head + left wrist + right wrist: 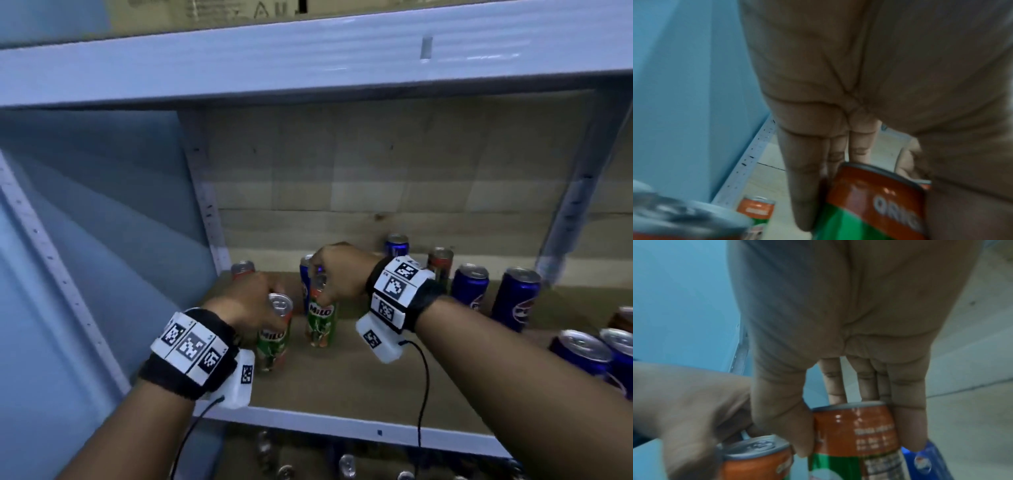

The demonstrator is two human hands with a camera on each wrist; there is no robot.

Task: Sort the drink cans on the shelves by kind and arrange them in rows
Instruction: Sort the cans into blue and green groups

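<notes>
Holding: left hand wraps the upper part of the nearer Milo can, thumb on one side and fingers on the other; right hand pinches the top of the second Milo can from above, thumb one side, fingers the other
Key relation: both Milo cans stand upright, long axes vertical, directly under their own hands at the left front of the shelf board; the two cans are just beside each other without touching, the left-hand one nearer the front edge
Nearer hand: left hand sits closer to the shelf's front; right hand reaches a little deeper
Judged step: lining the green Milo cans into one row at the left, so each can likely needs only a short slide or lift along the board
Just behind: one blue can stands upright, close behind the right hand's can; whether they touch I cannot tell
Left rear: third Milo can, upright, near the shelf's corner post
Right side: blue cans grouped upright, well apart from the Milo pair, with one red-topped can among them toward the back
Far back: another blue can top near the wooden rear panel
Shelf below: can tops show dimly, kinds unreadable
Risk: tall slim cans held high could tip if pushed sideways
</notes>
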